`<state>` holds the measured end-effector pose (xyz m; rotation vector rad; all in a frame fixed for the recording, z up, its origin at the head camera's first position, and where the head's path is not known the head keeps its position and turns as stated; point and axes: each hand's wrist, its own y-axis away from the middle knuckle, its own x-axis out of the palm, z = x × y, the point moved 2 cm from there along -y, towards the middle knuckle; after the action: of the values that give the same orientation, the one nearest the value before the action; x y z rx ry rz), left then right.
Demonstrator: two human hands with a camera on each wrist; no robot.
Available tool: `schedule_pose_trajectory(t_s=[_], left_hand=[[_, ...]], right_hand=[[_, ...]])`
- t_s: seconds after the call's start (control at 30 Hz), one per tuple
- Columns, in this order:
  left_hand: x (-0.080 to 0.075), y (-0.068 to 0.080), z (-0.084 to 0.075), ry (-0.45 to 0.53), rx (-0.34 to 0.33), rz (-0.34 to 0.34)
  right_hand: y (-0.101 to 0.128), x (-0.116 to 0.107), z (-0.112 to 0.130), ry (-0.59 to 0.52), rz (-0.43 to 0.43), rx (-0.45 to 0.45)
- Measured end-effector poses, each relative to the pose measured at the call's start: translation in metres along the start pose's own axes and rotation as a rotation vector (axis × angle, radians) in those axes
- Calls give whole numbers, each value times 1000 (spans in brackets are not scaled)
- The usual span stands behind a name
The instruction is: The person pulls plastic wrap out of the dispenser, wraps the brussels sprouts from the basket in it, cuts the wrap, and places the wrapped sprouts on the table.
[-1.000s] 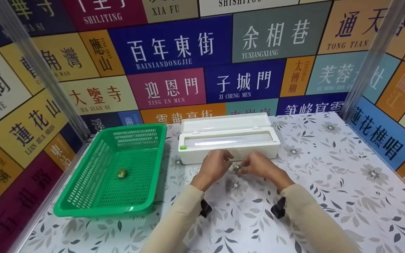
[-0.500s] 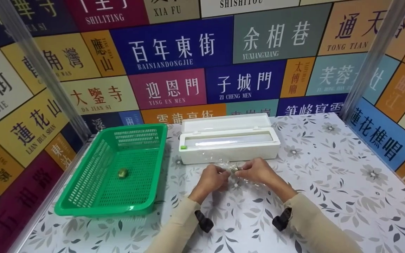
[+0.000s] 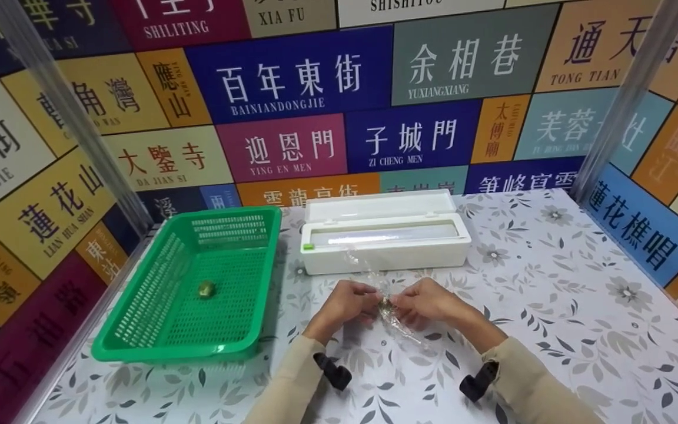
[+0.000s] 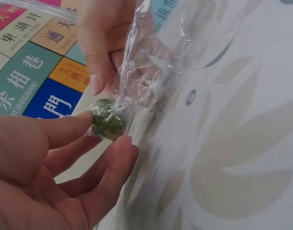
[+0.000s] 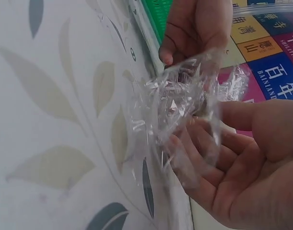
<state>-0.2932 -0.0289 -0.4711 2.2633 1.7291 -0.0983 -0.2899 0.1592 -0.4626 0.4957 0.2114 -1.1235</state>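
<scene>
A small round green ball (image 4: pixel 108 122), partly wrapped in clear cling film (image 4: pixel 153 62), is between my two hands, in front of the white box. My left hand (image 3: pixel 345 303) pinches the ball between thumb and fingertips. Opposite it, my right hand (image 3: pixel 430 301) pinches the gathered film right beside the ball. In the right wrist view, crumpled film (image 5: pixel 177 112) spreads over the right fingers and mostly hides the ball. Loose film ends stick out away from me and toward me in the head view.
A white cling film box (image 3: pixel 386 258) with its lid up stands behind the hands. To the left, a green plastic basket (image 3: pixel 174 354) holds another small greenish ball (image 3: pixel 206 289). A flower-patterned cloth (image 3: pixel 551 330) covers the table, with a sign-covered wall (image 3: pixel 292 73) behind.
Both hands have come back from the box toward me, bringing the ball and film. The film has been gathered beside the ball, its ends now sticking out. The basket and box stay put.
</scene>
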Motion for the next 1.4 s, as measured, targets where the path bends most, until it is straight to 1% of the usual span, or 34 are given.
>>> schedule_pose_trajectory(t_s=[0.07,0.13,0.2,0.27,0.4,0.5,0.7,0.83,0.97,1.03,1.1,1.17,1.27,1.33,1.4], left_hand=[[-1,1,-1,-22,14,5],[-1,2,-2,-42,34,-4],[-1,3,-2,-53,47,-23],[-2,3,-1,-49,40,-46],[-2,5,1,14,-14,-59],[-3,6,2,51,-44,-51],[-4,7,7,32,-64,-28],[-3,6,11,40,-96,-29],[-1,4,13,50,-115,-50],[0,2,13,65,-119,-59],[0,1,14,103,-120,-52],[1,0,14,138,-121,-38],[0,0,14,186,-117,-19],[0,0,13,188,-115,-16],[0,-1,13,185,-114,-15]], right_hand=[[0,1,-2,-45,52,-5],[0,2,-4,-99,84,-3],[0,3,-7,-135,92,9],[-1,4,-8,-158,85,23],[-4,5,-8,-139,70,47],[-6,7,-7,-105,59,68],[-9,14,-6,-49,-3,95],[-8,18,-6,-25,-56,93],[-8,18,-4,-28,-118,38],[-7,16,-3,-33,-122,-5],[-6,12,-2,-3,-92,-71],[-3,9,-1,48,-44,-142],[0,4,-1,162,25,-249],[2,2,-2,238,54,-290],[3,1,-3,301,62,-316]])
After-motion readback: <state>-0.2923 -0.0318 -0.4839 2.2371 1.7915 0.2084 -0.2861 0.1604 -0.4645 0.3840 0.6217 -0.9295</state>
